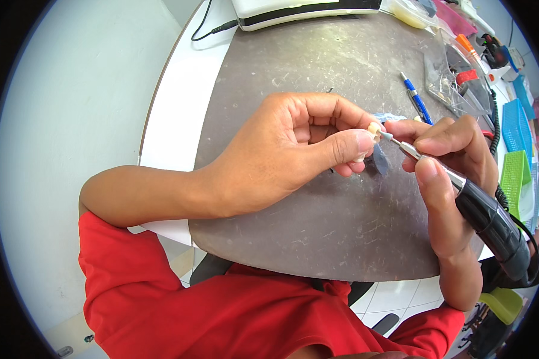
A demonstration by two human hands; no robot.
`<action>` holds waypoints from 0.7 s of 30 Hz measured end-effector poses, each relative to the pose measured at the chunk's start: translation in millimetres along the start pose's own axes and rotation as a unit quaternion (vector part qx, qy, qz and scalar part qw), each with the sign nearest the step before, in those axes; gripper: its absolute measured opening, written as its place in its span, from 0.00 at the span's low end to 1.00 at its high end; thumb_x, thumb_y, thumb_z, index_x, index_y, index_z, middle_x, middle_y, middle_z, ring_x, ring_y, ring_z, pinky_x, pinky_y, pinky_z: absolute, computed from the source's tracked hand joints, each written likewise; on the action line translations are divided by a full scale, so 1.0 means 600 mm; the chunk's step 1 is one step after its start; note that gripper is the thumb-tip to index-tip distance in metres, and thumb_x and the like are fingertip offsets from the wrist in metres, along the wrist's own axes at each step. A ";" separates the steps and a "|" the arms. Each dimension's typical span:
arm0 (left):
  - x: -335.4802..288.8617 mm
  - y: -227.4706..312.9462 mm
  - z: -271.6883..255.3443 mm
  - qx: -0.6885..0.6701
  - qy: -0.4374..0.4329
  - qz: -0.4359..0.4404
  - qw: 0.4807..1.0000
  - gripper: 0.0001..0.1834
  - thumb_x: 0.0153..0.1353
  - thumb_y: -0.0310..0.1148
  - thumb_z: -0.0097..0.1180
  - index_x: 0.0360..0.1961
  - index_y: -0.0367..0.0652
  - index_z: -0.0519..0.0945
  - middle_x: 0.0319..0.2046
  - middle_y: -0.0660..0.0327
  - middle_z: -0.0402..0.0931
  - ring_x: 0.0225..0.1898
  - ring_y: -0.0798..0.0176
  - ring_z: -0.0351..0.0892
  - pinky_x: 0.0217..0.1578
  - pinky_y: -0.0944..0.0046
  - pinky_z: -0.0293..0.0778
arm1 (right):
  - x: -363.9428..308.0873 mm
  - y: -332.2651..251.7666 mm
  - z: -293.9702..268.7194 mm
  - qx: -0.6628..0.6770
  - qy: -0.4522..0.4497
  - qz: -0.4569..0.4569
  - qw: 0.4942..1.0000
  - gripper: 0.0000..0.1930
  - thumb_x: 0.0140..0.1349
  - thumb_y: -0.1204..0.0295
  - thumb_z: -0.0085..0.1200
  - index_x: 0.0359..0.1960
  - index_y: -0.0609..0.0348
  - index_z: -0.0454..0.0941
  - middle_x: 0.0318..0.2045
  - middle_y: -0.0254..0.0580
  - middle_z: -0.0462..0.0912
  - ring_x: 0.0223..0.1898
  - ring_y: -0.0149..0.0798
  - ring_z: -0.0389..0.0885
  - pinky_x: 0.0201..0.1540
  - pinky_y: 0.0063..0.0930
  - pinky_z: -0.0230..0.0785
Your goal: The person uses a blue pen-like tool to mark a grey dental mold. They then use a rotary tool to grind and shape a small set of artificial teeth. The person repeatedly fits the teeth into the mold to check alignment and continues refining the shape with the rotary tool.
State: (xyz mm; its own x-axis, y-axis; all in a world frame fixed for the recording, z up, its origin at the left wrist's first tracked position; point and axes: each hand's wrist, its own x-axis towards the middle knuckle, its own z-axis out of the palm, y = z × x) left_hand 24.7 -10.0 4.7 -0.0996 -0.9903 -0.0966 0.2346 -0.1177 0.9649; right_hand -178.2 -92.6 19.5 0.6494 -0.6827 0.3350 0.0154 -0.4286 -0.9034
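Between the thumb and fingertips of my left hand is a small cream tooth-shaped dental piece, partly hidden by the fingers. My right hand grips a black and silver rotary handpiece like a pen, its thumb and fingers around the metal neck. A pale blue-grey grinding tip at its end meets the dental piece or sits right beside it; I cannot tell if they touch. Both hands are above the grey work surface, fingertips close together.
A blue pen lies beyond my right hand, near a clear box of small tools. A white and black device with a cable stands at the back. Blue and green baskets line the right. Scratches mark the grey tabletop.
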 end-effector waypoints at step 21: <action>0.003 -0.005 -0.002 0.015 -0.014 0.001 1.000 0.11 0.66 0.32 0.57 0.45 0.35 0.79 0.39 0.59 0.79 0.40 0.70 0.78 0.43 0.68 0.77 | 0.001 -0.003 0.002 0.001 0.006 0.023 1.000 0.11 0.61 0.67 0.57 0.32 0.62 0.72 0.26 0.40 0.76 0.32 0.33 0.81 0.52 0.41 0.75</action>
State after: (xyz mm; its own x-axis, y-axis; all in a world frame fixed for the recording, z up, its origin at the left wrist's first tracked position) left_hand 25.3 -11.2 1.1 -0.1265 -0.9880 -0.0887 0.2061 -0.1136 0.9719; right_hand -177.2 -91.4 21.1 0.6408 -0.7079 0.2969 -0.0118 -0.3958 -0.9183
